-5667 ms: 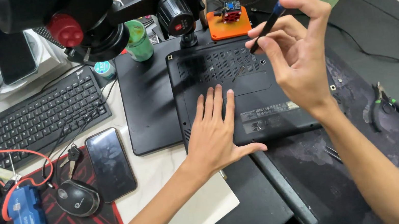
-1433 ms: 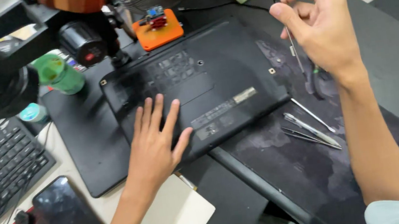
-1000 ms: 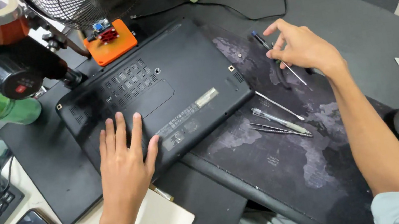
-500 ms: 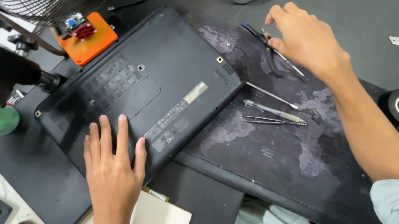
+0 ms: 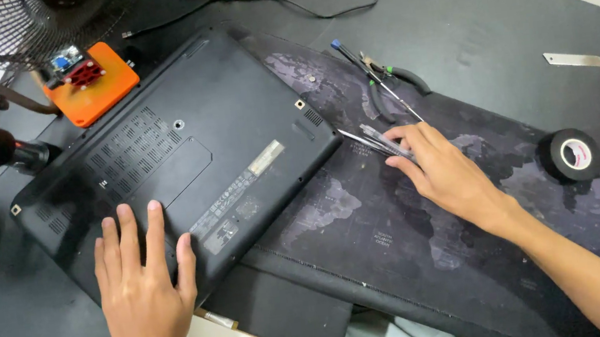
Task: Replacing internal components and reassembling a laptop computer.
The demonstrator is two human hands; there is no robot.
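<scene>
Tweezers (image 5: 377, 140) lie just right of centre on the dark patterned desk mat (image 5: 368, 213), and your right hand (image 5: 443, 173) has its fingertips (image 5: 399, 149) resting on their near end — fingers drawn close together over the thin metal, though you cannot tell whether they actually pinch it yet.

Going by size: the mat runs across the lower right of the frame over a black desk (image 5: 464, 8). An upturned black laptop (image 5: 175, 162) fills the left centre, its vented underside facing you, its right corner lying on the mat. Your left hand (image 5: 144, 289) lies flat on the laptop's lower edge, fingers spread wide and holding nothing — it only presses down.

At the upper left an orange block (image 5: 92, 84) carrying a small circuit board sits just beside the laptop's far edge. At the right a roll of black tape (image 5: 571, 154) rests on the mat, well apart from your hand. Above your right hand, black-handled pliers (image 5: 397, 82) and a thin blue-tipped screwdriver (image 5: 373, 78) lie crossed near the tweezers. A small metal blade (image 5: 573, 61) lies at the upper right.
</scene>
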